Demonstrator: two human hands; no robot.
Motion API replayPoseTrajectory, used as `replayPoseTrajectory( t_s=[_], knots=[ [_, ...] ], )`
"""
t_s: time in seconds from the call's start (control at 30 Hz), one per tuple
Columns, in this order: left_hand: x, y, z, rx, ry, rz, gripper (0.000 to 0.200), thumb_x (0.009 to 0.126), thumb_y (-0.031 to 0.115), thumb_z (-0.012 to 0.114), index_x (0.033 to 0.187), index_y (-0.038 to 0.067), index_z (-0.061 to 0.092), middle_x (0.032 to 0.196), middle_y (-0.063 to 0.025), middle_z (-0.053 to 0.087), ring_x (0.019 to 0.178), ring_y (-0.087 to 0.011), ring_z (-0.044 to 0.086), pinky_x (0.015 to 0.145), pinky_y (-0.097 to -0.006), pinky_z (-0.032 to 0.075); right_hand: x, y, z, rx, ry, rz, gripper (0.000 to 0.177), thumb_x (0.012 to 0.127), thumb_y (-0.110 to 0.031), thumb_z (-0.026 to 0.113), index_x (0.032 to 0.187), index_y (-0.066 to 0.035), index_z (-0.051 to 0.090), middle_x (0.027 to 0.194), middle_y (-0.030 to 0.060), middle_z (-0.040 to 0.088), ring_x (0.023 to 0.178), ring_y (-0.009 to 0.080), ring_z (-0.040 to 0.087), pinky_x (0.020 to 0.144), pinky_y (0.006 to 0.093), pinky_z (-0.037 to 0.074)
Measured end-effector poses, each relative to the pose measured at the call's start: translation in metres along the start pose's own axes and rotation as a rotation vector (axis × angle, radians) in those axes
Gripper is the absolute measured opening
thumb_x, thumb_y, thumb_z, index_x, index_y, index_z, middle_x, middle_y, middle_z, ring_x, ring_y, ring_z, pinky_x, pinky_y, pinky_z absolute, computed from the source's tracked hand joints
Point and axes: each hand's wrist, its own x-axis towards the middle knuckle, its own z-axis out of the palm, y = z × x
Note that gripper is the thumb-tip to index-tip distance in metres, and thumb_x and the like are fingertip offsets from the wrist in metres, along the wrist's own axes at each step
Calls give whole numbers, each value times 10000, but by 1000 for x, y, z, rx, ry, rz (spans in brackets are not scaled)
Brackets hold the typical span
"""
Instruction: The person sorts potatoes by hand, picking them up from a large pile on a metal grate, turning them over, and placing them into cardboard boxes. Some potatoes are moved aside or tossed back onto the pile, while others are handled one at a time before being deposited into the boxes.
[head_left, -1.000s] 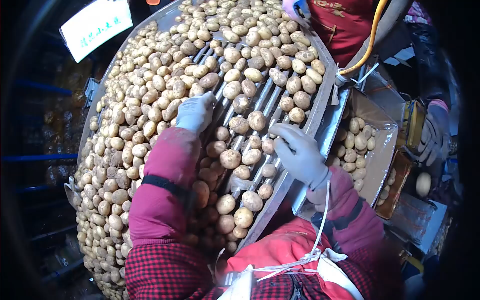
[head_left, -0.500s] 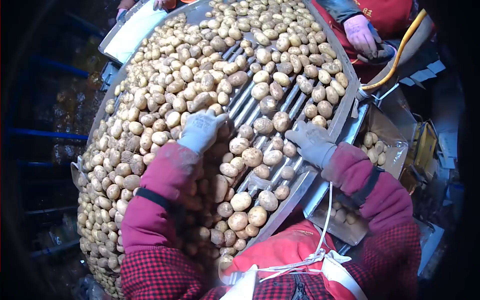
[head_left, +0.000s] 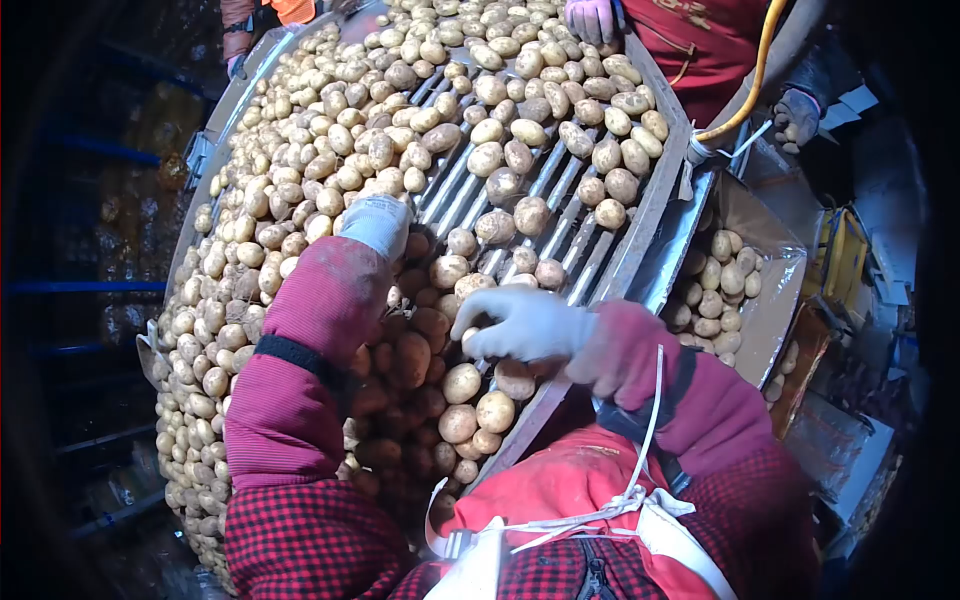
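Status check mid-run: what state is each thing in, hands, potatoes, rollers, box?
Left hand: gloved, fingers hidden, down among the potatoes.
Right hand: gloved, fingers spread, resting on potatoes.
Rollers: partly bare.
Potatoes: loose, heaped by the left hand, sparse over the rollers.
Box: open, lined, partly filled.

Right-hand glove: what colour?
Light grey glove on the right hand, resting over the potatoes; the head view shows it best.

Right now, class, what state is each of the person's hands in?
Left hand: cannot tell, its fingers are out of sight.
Right hand: open, fingers spread over the potatoes, gripping none that shows.
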Motion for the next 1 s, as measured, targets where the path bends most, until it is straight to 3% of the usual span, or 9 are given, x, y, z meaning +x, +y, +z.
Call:
replayPoseTrajectory(
  t_s=[0.1,0.17,0.33,0.5,0.6,0.63,0.73,0.83,1.0],
  knots=[
    [-8,0,1,-9,68,-18,325,854,182,706,1169,187,783,1099,-182,761,1075,-354,733,915,-457,582,35,16,7,-311,95,-240,280,848,-323,714,1031,-112,723,984,154,737,951,358,711,883,447,558],
    [-21,-3,1,-23,93,-6,308,860,190,697,1156,182,782,1087,-181,760,1061,-353,735,903,-466,578,45,18,-14,-465,279,-143,221,909,-231,717,1093,-108,720,969,86,735,920,238,717,840,379,561],
    [-53,-18,12,-505,347,124,273,940,177,688,1202,127,747,1143,-181,746,1039,-287,725,890,-412,567,27,-5,-66,657,413,56,319,1028,-177,647,1320,-60,599,1090,54,710,956,166,705,783,303,584],
    [-115,20,-32,-1359,228,477,437,1024,229,680,1401,21,609,1205,-94,744,931,-101,664,788,-308,554,12,-12,-17,858,399,-1,514,1102,-438,456,1449,-68,537,1229,81,696,1016,216,727,683,275,535],
    [-123,8,-20,-871,465,429,478,1003,334,680,1392,63,614,986,-151,758,799,-241,721,705,-394,556,12,-9,1,871,447,-190,776,1036,-695,418,1444,-46,534,1258,95,692,949,194,717,658,245,510],
    [-120,4,-9,-647,488,366,483,998,377,669,1379,85,621,903,-176,749,773,-308,732,688,-431,557,1,-19,-2,985,438,-59,509,1084,-445,510,1430,-75,558,1274,83,694,902,130,691,638,204,494],
    [-111,18,39,-389,234,241,416,995,453,597,1240,123,662,833,-185,730,808,-404,723,727,-537,550,-15,4,-5,838,375,-172,488,978,24,581,1460,-47,565,1243,120,690,861,49,642,653,97,487],
    [-92,60,42,-356,33,88,412,998,454,561,1182,99,659,857,-194,734,827,-412,724,756,-564,540,-30,6,-3,731,360,-203,577,916,124,469,1431,-116,575,1261,60,698,861,31,619,670,145,471],
    [-101,81,43,-437,350,239,272,916,386,708,1062,159,739,943,-144,740,924,-366,715,790,-502,558,-46,17,3,862,319,-61,487,1039,-260,566,1480,-65,500,1301,79,640,1025,143,641,795,275,532]
  ],
)
